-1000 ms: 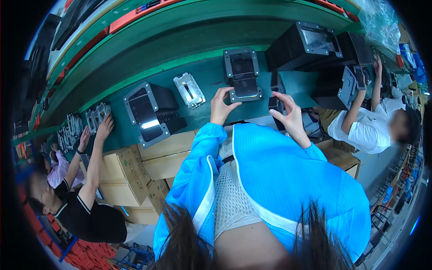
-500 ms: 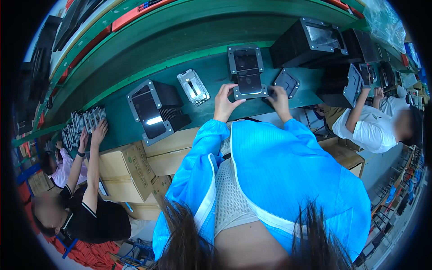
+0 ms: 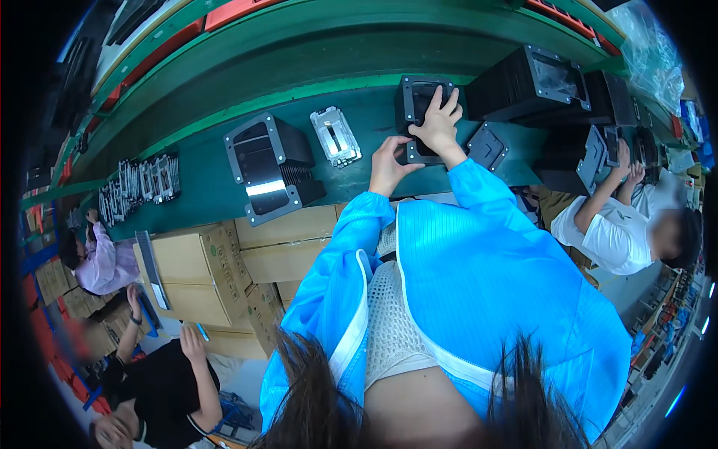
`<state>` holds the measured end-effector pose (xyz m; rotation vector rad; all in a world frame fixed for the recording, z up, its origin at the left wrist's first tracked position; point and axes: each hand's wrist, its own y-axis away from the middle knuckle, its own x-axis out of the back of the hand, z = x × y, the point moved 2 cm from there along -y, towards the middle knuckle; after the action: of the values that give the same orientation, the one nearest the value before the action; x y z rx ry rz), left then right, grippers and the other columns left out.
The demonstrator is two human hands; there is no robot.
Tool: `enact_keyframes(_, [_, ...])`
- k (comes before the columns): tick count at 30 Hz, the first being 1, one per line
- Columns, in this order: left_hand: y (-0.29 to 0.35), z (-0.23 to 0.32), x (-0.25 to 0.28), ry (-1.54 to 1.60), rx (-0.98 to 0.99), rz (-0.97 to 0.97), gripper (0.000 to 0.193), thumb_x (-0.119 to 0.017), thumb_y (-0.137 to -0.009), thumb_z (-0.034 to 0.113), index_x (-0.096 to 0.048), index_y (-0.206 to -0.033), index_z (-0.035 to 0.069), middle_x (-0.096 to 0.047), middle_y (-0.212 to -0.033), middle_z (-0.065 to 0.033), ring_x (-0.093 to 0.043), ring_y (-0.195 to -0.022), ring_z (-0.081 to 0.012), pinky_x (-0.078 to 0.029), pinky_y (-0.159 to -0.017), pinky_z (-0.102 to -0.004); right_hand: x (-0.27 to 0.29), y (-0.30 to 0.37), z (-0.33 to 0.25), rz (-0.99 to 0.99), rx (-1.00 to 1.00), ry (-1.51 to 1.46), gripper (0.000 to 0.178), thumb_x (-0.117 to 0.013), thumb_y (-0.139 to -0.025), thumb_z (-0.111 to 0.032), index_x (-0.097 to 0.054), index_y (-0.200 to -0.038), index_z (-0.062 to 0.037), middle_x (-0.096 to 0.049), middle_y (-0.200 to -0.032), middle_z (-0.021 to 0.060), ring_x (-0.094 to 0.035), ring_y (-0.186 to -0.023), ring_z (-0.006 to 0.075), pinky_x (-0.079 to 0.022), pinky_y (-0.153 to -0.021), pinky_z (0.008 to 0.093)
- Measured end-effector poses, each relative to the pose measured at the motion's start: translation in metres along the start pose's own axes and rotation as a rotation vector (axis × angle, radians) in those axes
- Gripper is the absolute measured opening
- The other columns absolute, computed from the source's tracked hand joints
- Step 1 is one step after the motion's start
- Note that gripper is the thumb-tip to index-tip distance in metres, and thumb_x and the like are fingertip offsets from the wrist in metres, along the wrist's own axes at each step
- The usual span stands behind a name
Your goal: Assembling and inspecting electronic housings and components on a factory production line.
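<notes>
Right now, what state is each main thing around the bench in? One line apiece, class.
Black frame: partly covered
Left hand: thumb and fingers apart at the frame's edge
Right hand: fingers spread over the frame
Silver metal piece: lying flat, uncovered
Left black block: uncovered, reflecting light
Small black plate: lying flat
Metal parts: bunched in a row
Cardboard boxes: stacked

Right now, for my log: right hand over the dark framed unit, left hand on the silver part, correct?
The head view shows the left hand at the near end of the dark framed unit, not on the silver part; otherwise right.
</notes>
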<state>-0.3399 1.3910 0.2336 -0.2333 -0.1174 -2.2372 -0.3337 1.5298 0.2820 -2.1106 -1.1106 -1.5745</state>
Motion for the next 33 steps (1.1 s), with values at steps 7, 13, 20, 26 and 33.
enact_keyframes(7, [0.000,-0.002,-0.001,0.013,-0.021,0.027,0.056,-0.086,-0.056,0.006,-0.058,-0.105,0.003,-0.060,-0.104,-0.0103,-0.062,-0.098,-0.0243,-0.055,-0.083,-0.0354,-0.005,-0.006,0.008,0.016,0.012,-0.047,0.113,-0.082,-0.060,-0.023,-0.011,-0.146,-0.0064,0.004,-0.149,0.0277,-0.015,-0.128,0.0541,-0.041,-0.093,0.0566])
enact_keyframes(13, [0.002,0.000,0.001,0.029,-0.041,0.044,0.057,-0.086,-0.055,0.008,-0.058,-0.104,0.004,-0.061,-0.101,-0.0105,-0.063,-0.094,-0.0276,-0.055,-0.079,-0.0372,-0.006,-0.005,0.010,-0.005,0.004,-0.053,0.113,-0.082,-0.060,-0.024,-0.011,-0.147,-0.0068,0.005,-0.149,0.0266,-0.014,-0.129,0.0537,-0.041,-0.094,0.0559])
enact_keyframes(20, [0.003,-0.010,-0.015,0.194,-0.126,0.070,0.037,-0.063,-0.087,0.022,-0.049,-0.114,0.001,-0.049,-0.118,-0.0141,-0.050,-0.111,-0.0280,-0.040,-0.094,-0.0361,-0.006,-0.003,0.009,0.024,0.006,-0.072,0.113,-0.082,-0.060,-0.023,-0.011,-0.147,-0.0073,0.005,-0.149,0.0268,-0.014,-0.129,0.0534,-0.040,-0.095,0.0557])
enact_keyframes(26, [0.004,-0.015,-0.055,0.338,0.075,0.361,0.029,-0.040,-0.099,0.025,-0.046,-0.114,0.001,-0.045,-0.118,-0.0132,-0.045,-0.110,-0.0233,-0.034,-0.097,-0.0325,-0.008,-0.005,0.007,-0.025,-0.014,-0.059,0.115,-0.082,-0.061,-0.023,-0.008,-0.147,-0.0081,0.007,-0.148,0.0278,-0.011,-0.130,0.0531,-0.039,-0.095,0.0556])
enact_keyframes(33, [0.005,-0.015,-0.056,0.519,0.095,0.348,0.024,-0.037,-0.100,0.022,-0.047,-0.109,0.002,-0.044,-0.113,-0.0119,-0.045,-0.107,-0.0225,-0.034,-0.095,-0.0309,-0.005,-0.008,0.010,-0.059,-0.006,-0.038,0.116,-0.082,-0.061,-0.023,-0.007,-0.147,-0.0079,0.011,-0.147,0.0285,-0.010,-0.129,0.0535,-0.038,-0.095,0.0547])
